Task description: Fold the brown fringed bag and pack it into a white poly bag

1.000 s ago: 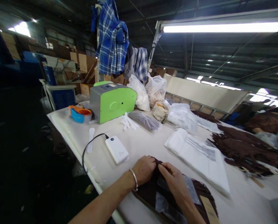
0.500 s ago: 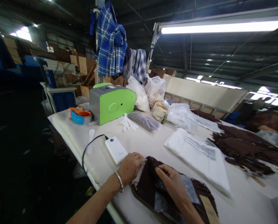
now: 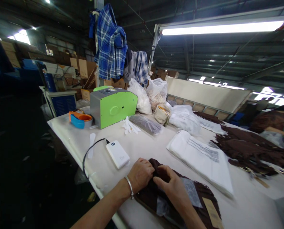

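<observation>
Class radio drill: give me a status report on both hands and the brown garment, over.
Left hand, right hand on brown garment. White power bank beside left hand, over.

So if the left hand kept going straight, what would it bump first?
Probably the dark brown fabric: the left hand already seems to touch that fold, though depth is hard to tell here.

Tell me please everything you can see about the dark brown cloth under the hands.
The dark brown cloth looks like soft, matt fabric with a ragged, layered right edge. It lies mostly flat on the white table, its top gathered into a raised fold. The left hand grips that fold, and the right hand lies on the cloth beside it. Clear plastic film covers part of it, and a tan card tag lies at its lower right.
</observation>
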The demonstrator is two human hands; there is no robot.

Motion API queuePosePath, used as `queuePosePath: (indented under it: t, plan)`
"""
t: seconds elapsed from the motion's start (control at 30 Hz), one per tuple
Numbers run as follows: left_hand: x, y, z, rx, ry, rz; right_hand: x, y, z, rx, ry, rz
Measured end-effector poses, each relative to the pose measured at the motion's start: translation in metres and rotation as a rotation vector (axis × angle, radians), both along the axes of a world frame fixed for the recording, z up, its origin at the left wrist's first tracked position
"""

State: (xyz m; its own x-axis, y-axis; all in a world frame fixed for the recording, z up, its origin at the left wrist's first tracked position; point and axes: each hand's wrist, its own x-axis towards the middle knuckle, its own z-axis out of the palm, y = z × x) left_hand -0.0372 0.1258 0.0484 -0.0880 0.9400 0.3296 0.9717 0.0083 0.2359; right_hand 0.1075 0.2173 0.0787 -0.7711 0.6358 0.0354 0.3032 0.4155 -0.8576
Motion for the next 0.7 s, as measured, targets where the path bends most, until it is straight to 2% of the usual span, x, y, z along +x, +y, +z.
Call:
queuePosePath:
  t: [0.2, 0.33, 0.53, 0.7]
  plan:
    - [0.001, 0.005, -0.001, -0.001, -0.018, 0.050, -0.001, -0.004, -0.012, 0.199, -0.028, -0.089]
    - [0.002, 0.008, 0.000, -0.004, -0.028, 0.068, -0.003, -0.002, -0.016, 0.337, -0.044, -0.100]
    - [0.000, 0.005, -0.001, -0.019, -0.049, 0.058, -0.001, 0.001, -0.017, 0.291, -0.027, -0.046]
    - [0.002, -0.007, -0.003, -0.037, -0.069, 0.020, 0.000, 0.002, -0.014, 0.211, -0.021, -0.074]
